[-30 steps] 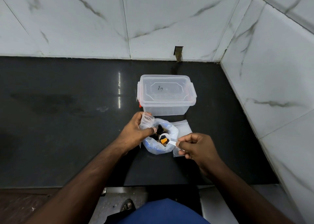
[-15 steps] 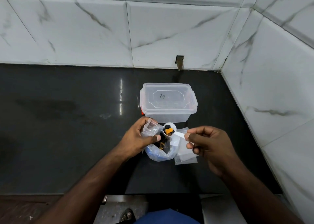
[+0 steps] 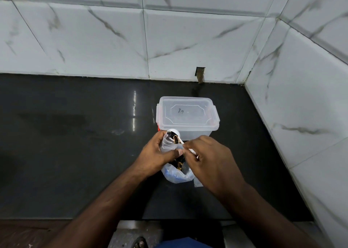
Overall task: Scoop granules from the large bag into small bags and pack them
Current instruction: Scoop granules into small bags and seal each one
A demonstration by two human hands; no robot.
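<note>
My left hand [image 3: 157,154] grips a small clear bag [image 3: 166,144] with its mouth held open, above the large bag. My right hand [image 3: 209,159] pinches the handle of a white scoop [image 3: 176,135], tilted over the small bag's mouth with dark and orange pieces at its rim. The large clear bag [image 3: 177,176] sits on the black counter [image 3: 75,153] under both hands, dark and orange pieces showing inside it.
A clear lidded plastic box [image 3: 186,116] stands just behind the hands. A corner of flat clear bags [image 3: 197,183] shows under my right wrist. White tiled walls close the back and right sides. The counter's front edge runs below my forearms.
My right hand lifted the filled scoop out of the large bag, carried it up and left, and tipped it at the small bag's mouth. The left hand kept holding the small bag.
</note>
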